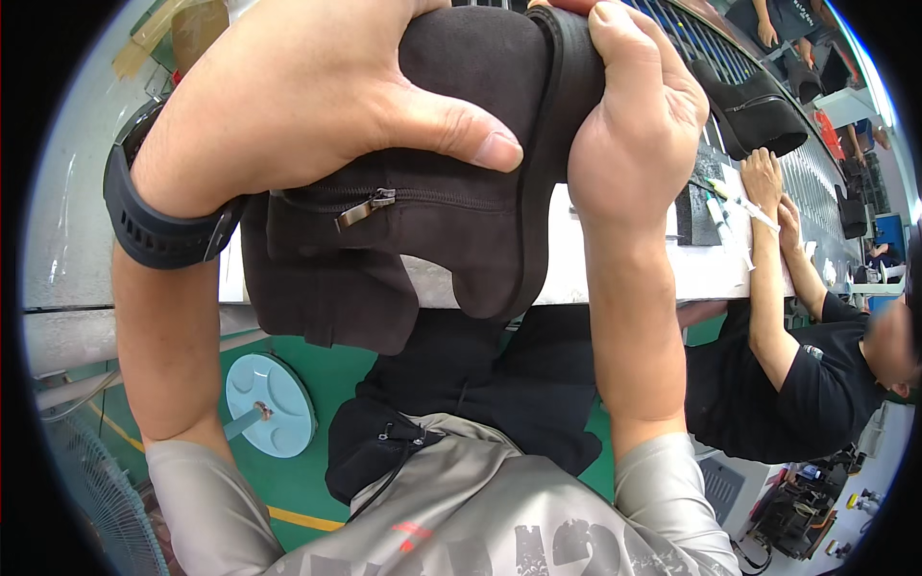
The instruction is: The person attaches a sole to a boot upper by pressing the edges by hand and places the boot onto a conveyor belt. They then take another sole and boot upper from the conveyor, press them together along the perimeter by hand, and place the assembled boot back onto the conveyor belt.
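A dark suede ankle boot point(471, 67) lies on its side in front of me, its sole turned to the right. A side zipper with a metal pull point(365, 206) runs along the shaft. My left hand point(317, 106) grips the boot from above, thumb pressed on the upper near the sole edge. My right hand point(639, 125) is closed at the toe end of the black sole point(543, 182), its fingers mostly hidden. Below the shaft hangs another dark suede part point(336, 298); whether it belongs to the same boot I cannot tell.
Under the boot is a white work surface point(567, 259). On the right, a co-worker's hands point(768, 192) rest by pens point(725, 206) and another dark boot point(754, 110) near metal rollers point(706, 38). A light-blue round base point(271, 403) stands on the green floor, near a fan point(101, 499).
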The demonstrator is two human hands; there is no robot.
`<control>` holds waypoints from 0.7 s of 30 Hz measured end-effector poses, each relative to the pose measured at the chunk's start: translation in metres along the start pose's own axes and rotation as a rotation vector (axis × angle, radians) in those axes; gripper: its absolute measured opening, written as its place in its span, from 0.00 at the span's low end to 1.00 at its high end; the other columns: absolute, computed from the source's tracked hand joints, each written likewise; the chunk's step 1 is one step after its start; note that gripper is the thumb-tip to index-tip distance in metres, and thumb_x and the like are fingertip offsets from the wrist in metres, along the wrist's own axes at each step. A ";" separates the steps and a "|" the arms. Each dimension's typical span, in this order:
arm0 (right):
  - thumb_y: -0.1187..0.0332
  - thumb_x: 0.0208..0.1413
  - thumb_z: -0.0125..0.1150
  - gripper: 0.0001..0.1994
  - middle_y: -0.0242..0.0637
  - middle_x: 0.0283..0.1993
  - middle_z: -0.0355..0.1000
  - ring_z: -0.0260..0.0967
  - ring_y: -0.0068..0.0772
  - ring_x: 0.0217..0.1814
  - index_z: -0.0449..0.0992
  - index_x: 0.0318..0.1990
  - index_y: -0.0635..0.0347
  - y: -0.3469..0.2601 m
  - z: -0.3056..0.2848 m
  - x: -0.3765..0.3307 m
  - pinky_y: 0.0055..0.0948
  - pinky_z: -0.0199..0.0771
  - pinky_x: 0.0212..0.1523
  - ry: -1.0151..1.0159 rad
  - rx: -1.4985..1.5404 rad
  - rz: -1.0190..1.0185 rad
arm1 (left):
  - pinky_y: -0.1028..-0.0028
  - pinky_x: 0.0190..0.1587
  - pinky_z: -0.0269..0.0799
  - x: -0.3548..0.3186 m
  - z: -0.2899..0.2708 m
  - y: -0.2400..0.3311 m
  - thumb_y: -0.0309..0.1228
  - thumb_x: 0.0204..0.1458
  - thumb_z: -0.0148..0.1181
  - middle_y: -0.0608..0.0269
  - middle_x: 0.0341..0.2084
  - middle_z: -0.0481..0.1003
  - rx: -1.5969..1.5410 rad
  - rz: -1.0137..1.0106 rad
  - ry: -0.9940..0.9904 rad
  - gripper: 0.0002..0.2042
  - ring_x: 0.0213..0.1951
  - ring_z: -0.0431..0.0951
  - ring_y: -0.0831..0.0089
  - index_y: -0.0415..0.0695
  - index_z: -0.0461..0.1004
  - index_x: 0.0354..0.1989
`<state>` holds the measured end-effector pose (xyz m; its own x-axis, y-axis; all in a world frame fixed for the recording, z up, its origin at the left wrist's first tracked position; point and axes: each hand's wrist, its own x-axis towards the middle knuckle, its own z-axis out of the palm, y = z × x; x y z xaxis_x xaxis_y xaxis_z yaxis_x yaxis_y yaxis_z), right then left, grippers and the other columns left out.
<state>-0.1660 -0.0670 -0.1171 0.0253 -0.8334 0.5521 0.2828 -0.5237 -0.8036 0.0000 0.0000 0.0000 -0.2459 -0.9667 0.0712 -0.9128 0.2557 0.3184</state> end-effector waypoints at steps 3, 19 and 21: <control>0.69 0.72 0.56 0.14 0.34 0.41 0.82 0.73 0.18 0.42 0.84 0.48 0.72 0.001 0.003 -0.001 0.21 0.71 0.47 -0.004 -0.064 -0.055 | 0.65 0.33 0.79 -0.005 0.001 -0.006 0.62 0.43 0.81 0.45 0.23 0.80 0.016 0.162 0.103 0.38 0.27 0.82 0.54 0.29 0.80 0.28; 0.74 0.66 0.60 0.10 0.23 0.30 0.75 0.63 0.10 0.30 0.87 0.45 0.68 -0.012 -0.005 -0.008 0.17 0.61 0.32 0.027 -0.167 -0.228 | 0.60 0.35 0.73 -0.009 0.023 -0.026 0.52 0.33 0.87 0.43 0.24 0.74 0.082 0.327 0.293 0.36 0.28 0.75 0.47 0.31 0.80 0.39; 0.75 0.66 0.60 0.09 0.23 0.30 0.75 0.63 0.09 0.30 0.87 0.45 0.68 -0.015 -0.007 -0.009 0.18 0.61 0.32 0.002 -0.190 -0.228 | 0.59 0.35 0.73 -0.013 0.026 -0.026 0.53 0.32 0.87 0.44 0.25 0.75 0.041 0.285 0.274 0.37 0.29 0.76 0.46 0.32 0.80 0.40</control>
<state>-0.1773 -0.0525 -0.1116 -0.0198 -0.6907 0.7229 0.0965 -0.7210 -0.6862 0.0184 0.0058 -0.0334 -0.4002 -0.8231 0.4029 -0.8341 0.5093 0.2119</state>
